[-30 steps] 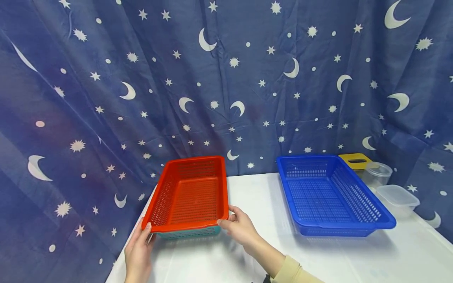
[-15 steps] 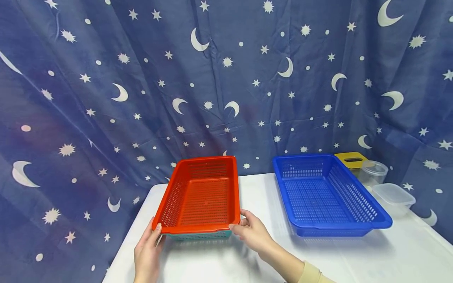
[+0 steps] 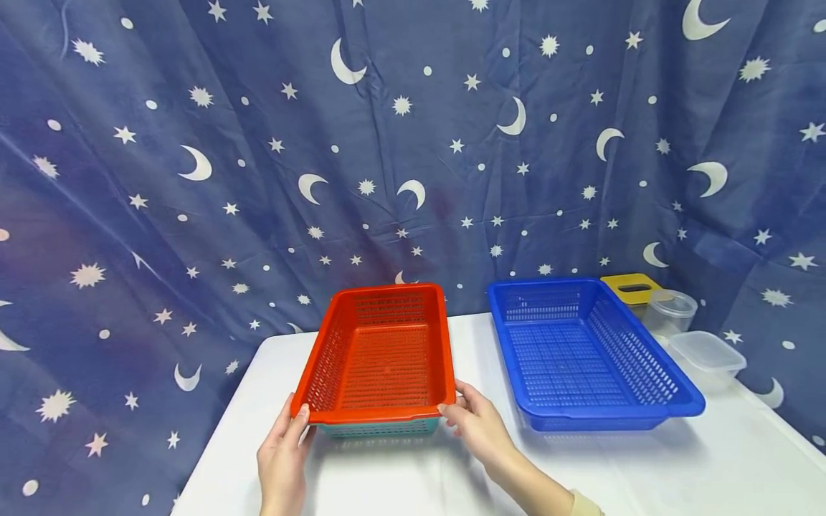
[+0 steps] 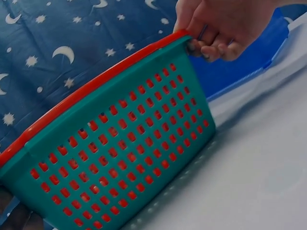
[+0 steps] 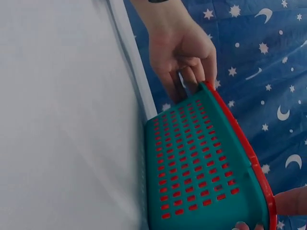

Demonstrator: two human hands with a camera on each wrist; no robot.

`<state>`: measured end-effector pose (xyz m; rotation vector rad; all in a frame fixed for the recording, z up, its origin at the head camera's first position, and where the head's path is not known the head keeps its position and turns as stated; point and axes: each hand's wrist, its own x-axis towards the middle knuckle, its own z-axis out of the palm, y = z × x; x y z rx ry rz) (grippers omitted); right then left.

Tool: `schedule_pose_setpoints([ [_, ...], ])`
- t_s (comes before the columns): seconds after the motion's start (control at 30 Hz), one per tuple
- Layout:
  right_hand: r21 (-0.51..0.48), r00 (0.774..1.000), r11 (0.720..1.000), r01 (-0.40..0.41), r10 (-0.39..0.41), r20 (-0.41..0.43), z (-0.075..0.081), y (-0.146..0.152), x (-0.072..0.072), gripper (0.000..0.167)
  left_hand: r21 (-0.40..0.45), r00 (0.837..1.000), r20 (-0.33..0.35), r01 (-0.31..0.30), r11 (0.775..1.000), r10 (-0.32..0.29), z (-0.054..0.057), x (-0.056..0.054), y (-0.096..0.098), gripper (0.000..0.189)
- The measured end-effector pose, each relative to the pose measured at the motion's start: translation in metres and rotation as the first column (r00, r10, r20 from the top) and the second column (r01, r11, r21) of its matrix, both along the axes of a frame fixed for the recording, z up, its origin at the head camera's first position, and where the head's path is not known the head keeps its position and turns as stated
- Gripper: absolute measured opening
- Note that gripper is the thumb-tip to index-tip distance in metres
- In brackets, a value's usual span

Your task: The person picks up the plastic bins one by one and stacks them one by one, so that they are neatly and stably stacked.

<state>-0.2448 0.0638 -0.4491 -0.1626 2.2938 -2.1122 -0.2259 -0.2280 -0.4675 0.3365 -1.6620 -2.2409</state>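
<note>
A red plastic basket [image 3: 387,365] sits nested inside a teal-green basket [image 3: 381,429], whose slotted wall fills much of both wrist views. My left hand [image 3: 282,459] grips the near left corner, thumb on the red rim and fingers below it. At the near right corner my right hand [image 3: 480,433] pinches the stacked rims, its fingers curled under the edge. In the left wrist view the green wall [image 4: 139,129] shows red through its slots, and its lower edge is close over the white table. Both baskets stay level, and the red one holds nothing.
A blue basket [image 3: 571,365] stands to the right, a narrow strip of white table [image 3: 361,480] between it and the stack. Beyond it are a yellow-topped container [image 3: 631,288], a round clear tub [image 3: 671,312] and a rectangular clear box [image 3: 706,355]. A star-patterned curtain [image 3: 271,179] hangs behind.
Both hands have carried the nested red and green baskets rightward, so the gap to the blue basket is narrower. The grip at both corners looks the same. The head view has shifted slightly.
</note>
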Motion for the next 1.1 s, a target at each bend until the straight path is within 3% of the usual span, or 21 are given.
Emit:
schedule_pose_setpoints([
  [0.3,-0.004,0.991,0.995,0.102,-0.102,-0.086,-0.005,0.009,0.000,0.059,-0.012,0.995,0.049,-0.082,0.997,0.082,-0.002,0.003,0.026,0.069],
  [0.37,0.042,0.986,0.991,0.130,-0.125,-0.110,-0.004,0.011,0.002,0.061,-0.063,0.993,0.048,-0.102,0.993,0.105,-0.001,0.005,0.029,0.072],
  [0.43,0.105,0.978,0.981,0.165,-0.149,-0.147,0.001,0.014,0.006,0.063,-0.162,0.986,0.000,-0.165,0.973,0.167,0.003,0.005,0.032,0.072],
  [0.47,0.133,0.971,0.974,0.184,-0.159,-0.176,0.004,0.016,0.008,0.064,-0.232,0.976,-0.047,-0.216,0.949,0.211,0.005,0.005,0.034,0.070],
  [0.53,0.170,0.953,0.961,0.218,-0.172,-0.250,0.015,0.020,0.012,0.063,-0.370,0.937,-0.193,-0.344,0.863,0.290,0.014,0.004,0.041,0.065],
  [0.6,0.156,0.932,0.961,0.229,-0.170,-0.320,0.027,0.025,0.014,0.061,-0.450,0.870,-0.372,-0.474,0.757,0.324,0.027,0.000,0.051,0.058],
  [0.63,0.143,0.922,0.962,0.232,-0.171,-0.348,0.033,0.029,0.014,0.060,-0.469,0.838,-0.450,-0.517,0.716,0.310,0.035,-0.004,0.059,0.056],
  [0.67,0.134,0.914,0.962,0.238,-0.175,-0.367,0.039,0.033,0.013,0.058,-0.472,0.813,-0.510,-0.539,0.698,0.282,0.043,-0.007,0.068,0.055],
  [0.7,0.121,0.911,0.963,0.241,-0.181,-0.371,0.045,0.036,0.012,0.056,-0.471,0.796,-0.557,-0.539,0.698,0.238,0.051,-0.010,0.077,0.055],
  [0.73,0.111,0.913,0.964,0.242,-0.187,-0.364,0.051,0.040,0.011,0.054,-0.465,0.787,-0.589,-0.517,0.719,0.185,0.058,-0.012,0.087,0.054],
  [0.77,0.106,0.916,0.965,0.240,-0.189,-0.354,0.056,0.044,0.010,0.052,-0.458,0.788,-0.601,-0.475,0.751,0.131,0.064,-0.014,0.097,0.052],
  [0.83,0.102,0.930,0.968,0.230,-0.188,-0.316,0.065,0.052,0.010,0.046,-0.449,0.808,-0.587,-0.368,0.814,0.041,0.073,-0.016,0.116,0.051],
  [0.9,0.098,0.941,0.973,0.210,-0.174,-0.290,0.073,0.058,0.010,0.041,-0.442,0.839,-0.543,-0.254,0.860,-0.031,0.076,-0.017,0.134,0.050],
  [1.0,0.095,0.945,0.979,0.180,-0.145,-0.292,0.083,0.068,0.012,0.032,-0.432,0.879,-0.467,-0.130,0.892,-0.098,0.078,-0.018,0.159,0.051],
  [1.1,0.101,0.928,0.976,0.195,-0.150,-0.341,0.094,0.080,0.012,0.024,-0.394,0.895,-0.425,-0.047,0.918,-0.136,0.080,-0.021,0.183,0.051],
])
